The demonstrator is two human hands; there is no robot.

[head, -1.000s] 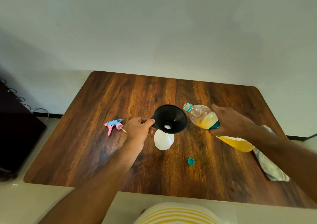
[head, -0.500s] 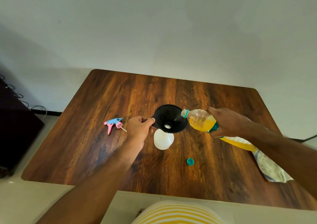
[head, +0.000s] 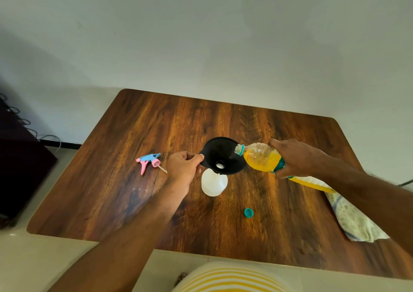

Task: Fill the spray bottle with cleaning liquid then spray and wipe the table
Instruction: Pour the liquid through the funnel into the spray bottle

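A white spray bottle (head: 214, 184) stands near the middle of the wooden table (head: 138, 121), with a black funnel (head: 223, 155) set in its neck. My left hand (head: 183, 168) pinches the funnel's left rim. My right hand (head: 297, 157) holds a clear bottle of yellow cleaning liquid (head: 260, 158), tipped so its open mouth rests over the funnel's right rim. No stream of liquid is visible. The pink and blue trigger head (head: 149, 161) lies on the table left of my left hand.
The bottle's teal cap (head: 248, 212) lies on the table in front of the spray bottle. A patterned cloth (head: 355, 218) with a yellow edge lies at the right side under my right forearm. A dark cabinet (head: 20, 171) stands left of the table. A white wall rises behind.
My right hand has tipped the liquid bottle further and moved its mouth left over the funnel's rim. My left hand and the funnel have stayed in place.
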